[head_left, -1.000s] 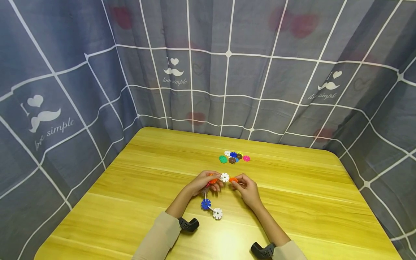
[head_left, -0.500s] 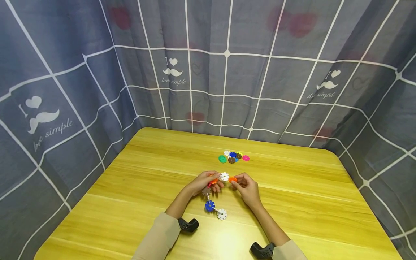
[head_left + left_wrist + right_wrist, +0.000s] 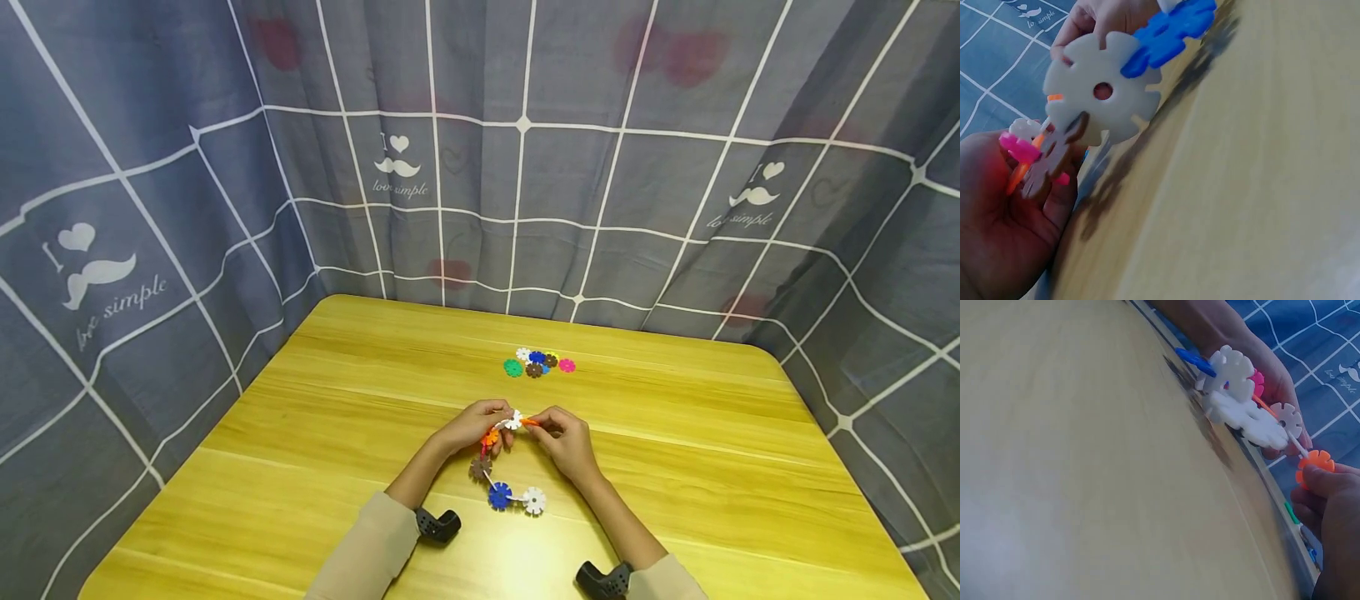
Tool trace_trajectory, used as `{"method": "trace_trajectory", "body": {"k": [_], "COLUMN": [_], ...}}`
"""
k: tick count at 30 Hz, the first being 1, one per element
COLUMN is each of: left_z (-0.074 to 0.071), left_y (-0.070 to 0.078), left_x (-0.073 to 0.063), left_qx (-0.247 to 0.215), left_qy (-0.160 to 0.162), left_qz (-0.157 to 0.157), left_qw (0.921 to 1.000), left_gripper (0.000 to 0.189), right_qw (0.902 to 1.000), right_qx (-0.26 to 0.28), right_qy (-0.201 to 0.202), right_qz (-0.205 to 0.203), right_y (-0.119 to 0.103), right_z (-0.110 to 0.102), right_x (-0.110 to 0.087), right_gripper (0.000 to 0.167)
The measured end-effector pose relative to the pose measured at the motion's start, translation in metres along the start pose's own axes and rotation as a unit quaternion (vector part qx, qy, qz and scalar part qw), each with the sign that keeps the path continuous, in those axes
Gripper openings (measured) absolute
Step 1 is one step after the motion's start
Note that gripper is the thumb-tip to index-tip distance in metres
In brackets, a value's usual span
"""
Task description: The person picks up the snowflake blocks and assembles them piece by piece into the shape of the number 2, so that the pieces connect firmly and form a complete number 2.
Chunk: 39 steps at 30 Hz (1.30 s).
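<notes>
A chain of notched plastic discs (snowflake building discs) hangs between my two hands. My left hand [image 3: 480, 423] pinches the chain near a white disc [image 3: 514, 419]; below the fingers follow an orange disc [image 3: 491, 437], a brown disc [image 3: 481, 468], a blue disc [image 3: 500, 497] and a white end disc [image 3: 534, 501]. My right hand [image 3: 564, 437] pinches an orange disc [image 3: 1314, 467] at the other end between thumb and fingers. In the left wrist view a pink disc [image 3: 1019, 147] shows by the palm, next to the brown one.
A loose cluster of discs lies farther back on the wooden table [image 3: 375, 358], among them a green disc [image 3: 513, 367], a pink disc [image 3: 567, 365] and a brown disc [image 3: 533, 370]. A grey checked curtain [image 3: 480, 167] surrounds the table's far side.
The chain's free end has swung right and toward the person, showing more of the brown and orange discs. The orange disc in the right hand has turned edge-on; both hands have dipped slightly.
</notes>
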State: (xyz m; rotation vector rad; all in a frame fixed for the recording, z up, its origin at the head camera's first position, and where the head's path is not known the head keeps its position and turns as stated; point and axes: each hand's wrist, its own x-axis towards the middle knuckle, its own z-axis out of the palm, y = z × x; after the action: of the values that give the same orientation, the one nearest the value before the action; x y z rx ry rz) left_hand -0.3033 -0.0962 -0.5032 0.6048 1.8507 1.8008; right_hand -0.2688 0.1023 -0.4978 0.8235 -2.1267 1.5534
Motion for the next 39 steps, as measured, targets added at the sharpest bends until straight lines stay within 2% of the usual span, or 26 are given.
{"method": "trace_trajectory", "body": {"k": [2, 8, 14, 20, 24, 29, 32, 36, 39], "left_z": [0.001, 0.004, 0.005, 0.003, 0.003, 0.005, 0.005, 0.001, -0.002], "left_y": [0.0, 0.003, 0.003, 0.003, 0.004, 0.005, 0.005, 0.003, 0.001], "left_x": [0.0, 0.0, 0.002, 0.002, 0.003, 0.007, 0.008, 0.005, 0.004], "left_qx": [0.002, 0.012, 0.008, -0.002, -0.003, -0.008, -0.009, -0.011, -0.03], "left_qy": [0.008, 0.022, 0.034, 0.025, 0.022, 0.032, 0.027, 0.039, 0.067], "left_qz": [-0.001, -0.001, 0.017, 0.023, 0.017, 0.008, 0.011, 0.0, -0.007], "left_qw": [1.0, 0.9997, 0.9992, 0.9994, 0.9996, 0.9994, 0.9995, 0.9992, 0.9973], "left_gripper": [0.029, 0.028, 0.029, 0.029, 0.028, 0.028, 0.028, 0.027, 0.026], "right_qw": [0.9998, 0.9982, 0.9959, 0.9943, 0.9933, 0.9919, 0.9915, 0.9932, 0.9964], "right_qx": [-0.012, -0.043, -0.052, -0.057, -0.063, -0.07, -0.069, -0.06, -0.051], "right_qy": [-0.001, 0.015, 0.022, 0.028, 0.035, 0.036, 0.031, 0.017, -0.001], "right_qz": [-0.014, -0.039, -0.071, -0.086, -0.09, -0.1, -0.105, -0.098, -0.067], "right_y": [0.0, 0.023, 0.032, 0.036, 0.033, 0.008, 0.0, 0.017, 0.036], "right_z": [0.001, 0.005, 0.008, 0.01, 0.011, 0.007, 0.005, 0.01, 0.016], "right_x": [0.0, -0.002, -0.002, -0.001, -0.001, 0.004, 0.006, 0.005, 0.009], "right_gripper": [0.01, 0.016, 0.01, 0.007, 0.014, 0.018, 0.018, 0.017, 0.017]}}
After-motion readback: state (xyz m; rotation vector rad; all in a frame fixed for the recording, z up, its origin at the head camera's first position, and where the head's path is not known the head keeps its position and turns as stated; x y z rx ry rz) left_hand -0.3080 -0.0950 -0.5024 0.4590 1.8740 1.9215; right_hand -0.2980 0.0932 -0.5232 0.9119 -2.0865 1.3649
